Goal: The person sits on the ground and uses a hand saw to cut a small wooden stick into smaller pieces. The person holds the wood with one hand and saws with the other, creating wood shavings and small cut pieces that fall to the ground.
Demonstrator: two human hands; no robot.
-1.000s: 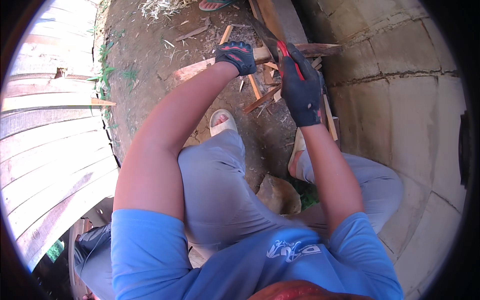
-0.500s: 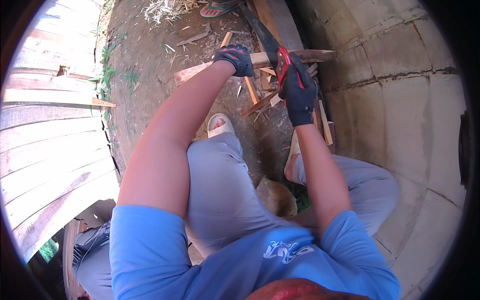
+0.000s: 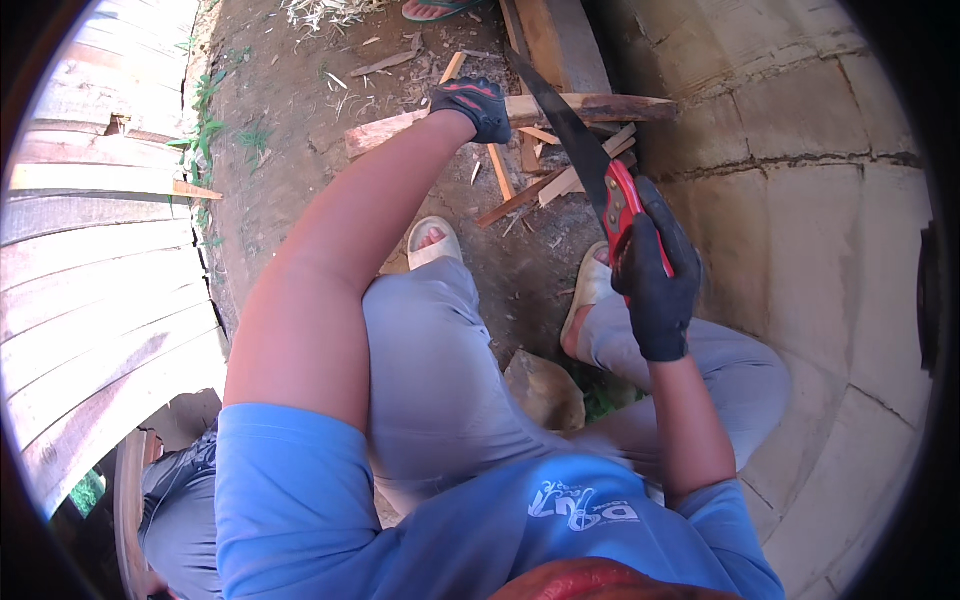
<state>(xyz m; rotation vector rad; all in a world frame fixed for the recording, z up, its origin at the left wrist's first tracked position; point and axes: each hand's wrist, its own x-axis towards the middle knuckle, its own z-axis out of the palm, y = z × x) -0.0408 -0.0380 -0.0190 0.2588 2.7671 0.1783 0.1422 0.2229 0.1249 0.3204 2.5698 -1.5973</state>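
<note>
My right hand (image 3: 662, 268), in a black glove, is closed round the red handle of a handsaw (image 3: 572, 128). Its dark blade slants up and to the left, across a rough length of wood (image 3: 628, 108). Gloved in black with red trim, my left hand (image 3: 474, 108) is wrapped over that same wood, left of the blade. The wood lies crosswise over other timber. Whether the teeth touch it, I cannot tell.
A thick beam (image 3: 562, 48) runs away at the top, beside a block wall (image 3: 800, 210). Offcuts (image 3: 590, 168) lie under the wood, and pale shavings (image 3: 325, 12) farther off. A stone (image 3: 545, 390) sits between my legs. Another person's sandalled foot (image 3: 436, 9) shows at the top; plank boards (image 3: 110, 250) line the left.
My right hand has drawn the saw back toward me and to the right, so more of the blade shows on my side of the wood. My left hand stays on the wood.
</note>
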